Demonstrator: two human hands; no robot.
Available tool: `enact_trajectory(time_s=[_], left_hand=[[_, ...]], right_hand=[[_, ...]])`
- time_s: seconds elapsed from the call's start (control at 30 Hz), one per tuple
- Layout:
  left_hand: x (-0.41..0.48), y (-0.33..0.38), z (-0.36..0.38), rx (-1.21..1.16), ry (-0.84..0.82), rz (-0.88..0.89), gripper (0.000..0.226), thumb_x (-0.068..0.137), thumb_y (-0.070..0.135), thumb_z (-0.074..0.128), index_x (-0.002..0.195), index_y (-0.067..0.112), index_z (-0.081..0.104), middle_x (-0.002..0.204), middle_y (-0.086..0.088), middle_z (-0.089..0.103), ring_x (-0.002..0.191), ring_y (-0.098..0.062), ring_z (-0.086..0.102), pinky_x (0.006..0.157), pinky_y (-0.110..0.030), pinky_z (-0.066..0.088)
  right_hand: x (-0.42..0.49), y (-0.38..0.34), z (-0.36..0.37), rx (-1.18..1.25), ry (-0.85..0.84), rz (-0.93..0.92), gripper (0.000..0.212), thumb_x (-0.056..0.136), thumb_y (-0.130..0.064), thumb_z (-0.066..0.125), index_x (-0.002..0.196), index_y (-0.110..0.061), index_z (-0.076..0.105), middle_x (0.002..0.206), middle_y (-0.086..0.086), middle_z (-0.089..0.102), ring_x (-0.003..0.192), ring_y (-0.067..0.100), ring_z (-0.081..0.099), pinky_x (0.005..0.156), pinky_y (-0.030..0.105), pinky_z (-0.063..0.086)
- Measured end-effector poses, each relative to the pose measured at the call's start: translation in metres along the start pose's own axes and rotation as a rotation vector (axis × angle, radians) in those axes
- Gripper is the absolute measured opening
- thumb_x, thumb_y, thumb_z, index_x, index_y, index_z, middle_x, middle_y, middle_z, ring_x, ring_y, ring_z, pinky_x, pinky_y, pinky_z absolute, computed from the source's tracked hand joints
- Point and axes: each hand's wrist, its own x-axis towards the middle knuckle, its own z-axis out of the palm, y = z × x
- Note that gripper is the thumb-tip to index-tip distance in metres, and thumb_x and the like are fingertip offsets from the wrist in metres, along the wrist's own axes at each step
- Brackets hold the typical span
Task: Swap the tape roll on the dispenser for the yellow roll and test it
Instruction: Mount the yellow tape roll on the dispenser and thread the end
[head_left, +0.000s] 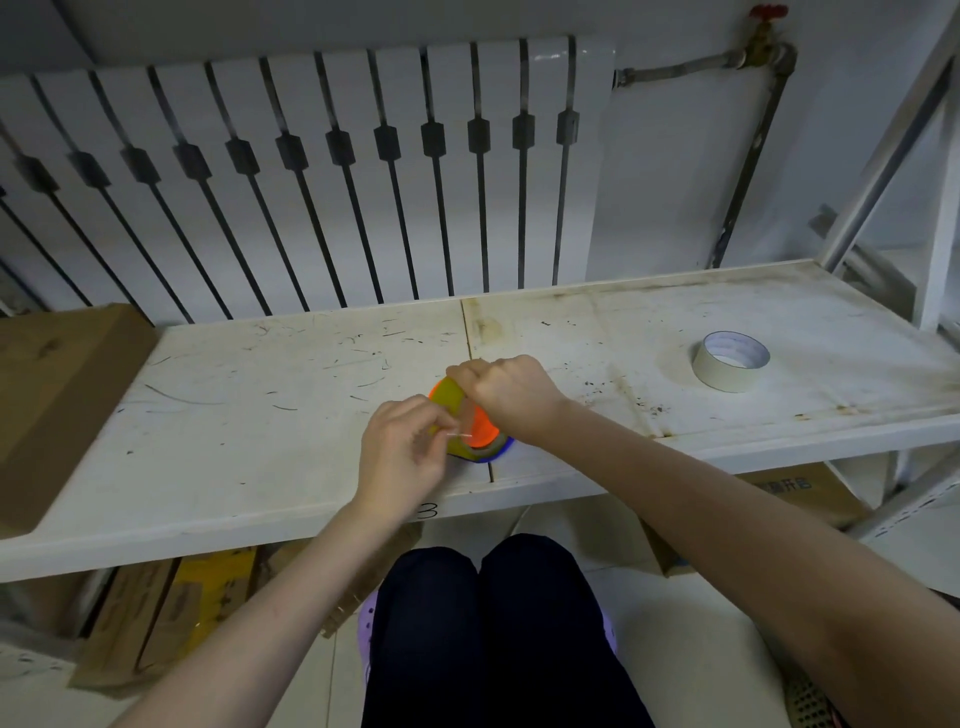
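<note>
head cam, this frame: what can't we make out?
All head view.
- Dispenser: right hand and left hand cover most of it; cutter and hub hidden.
- Yellow roll: whether it is seated, hidden by the right hand gripping it.
- Tape end: pinched by the left hand, too thin and blurred to trace.
- Box under the shelf: print partly behind the shelf edge.
</note>
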Motion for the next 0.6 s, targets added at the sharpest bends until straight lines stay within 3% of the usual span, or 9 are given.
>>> enact_trajectory(time_s=[0.13, 0.2, 0.3, 0.4, 0.6], left_hand=[[-0.008, -0.004, -0.007, -0.001, -0.033, 0.007, 0.015, 0.072, 0.011, 0.059, 0.072, 0.026, 0.059, 0.074, 0.002, 0.070, 0.076, -0.017, 0.064, 0.076, -0.028, 0.041], [-0.011, -0.004, -0.010, -0.021, -0.015, -0.002, 0.021, 0.073, 0.006, 0.060, 0.075, 0.026, 0.055, 0.076, 0.002, 0.068, 0.078, -0.020, 0.065, 0.077, -0.030, 0.042], [-0.009, 0.001, -0.013, -0.132, 0.056, -0.017, 0.022, 0.073, -0.010, 0.062, 0.072, 0.012, 0.058, 0.081, -0.001, 0.063, 0.083, -0.009, 0.060, 0.077, -0.018, 0.044], [0.003, 0.012, -0.016, -0.200, 0.106, -0.073, 0.015, 0.075, -0.011, 0.061, 0.070, 0.003, 0.058, 0.086, -0.003, 0.062, 0.088, 0.002, 0.055, 0.076, -0.004, 0.037], [0.008, 0.026, -0.022, -0.273, 0.176, -0.037, 0.015, 0.077, -0.009, 0.063, 0.071, 0.005, 0.061, 0.078, -0.004, 0.063, 0.082, 0.000, 0.056, 0.072, -0.005, 0.039]], right_hand=[[0.004, 0.001, 0.000, 0.062, -0.080, 0.025, 0.040, 0.080, 0.001, 0.053, 0.119, -0.010, 0.055, 0.106, 0.007, 0.068, 0.074, 0.029, 0.067, 0.052, 0.028, 0.031], [0.007, 0.006, -0.003, 0.124, -0.097, 0.070, 0.044, 0.083, 0.004, 0.047, 0.124, -0.009, 0.048, 0.114, 0.010, 0.063, 0.085, 0.033, 0.065, 0.057, 0.031, 0.033], [0.012, 0.015, -0.011, 0.212, -0.078, 0.150, 0.042, 0.084, -0.001, 0.048, 0.124, -0.013, 0.049, 0.114, 0.008, 0.064, 0.089, 0.033, 0.064, 0.061, 0.032, 0.036], [0.014, 0.022, -0.015, 0.322, -0.053, 0.229, 0.037, 0.091, -0.010, 0.048, 0.127, -0.019, 0.049, 0.114, 0.007, 0.066, 0.094, 0.033, 0.063, 0.065, 0.032, 0.038], [0.009, 0.029, -0.020, 0.446, -0.078, 0.308, 0.030, 0.097, -0.024, 0.043, 0.126, -0.021, 0.049, 0.111, 0.010, 0.066, 0.096, 0.032, 0.062, 0.075, 0.038, 0.050]])
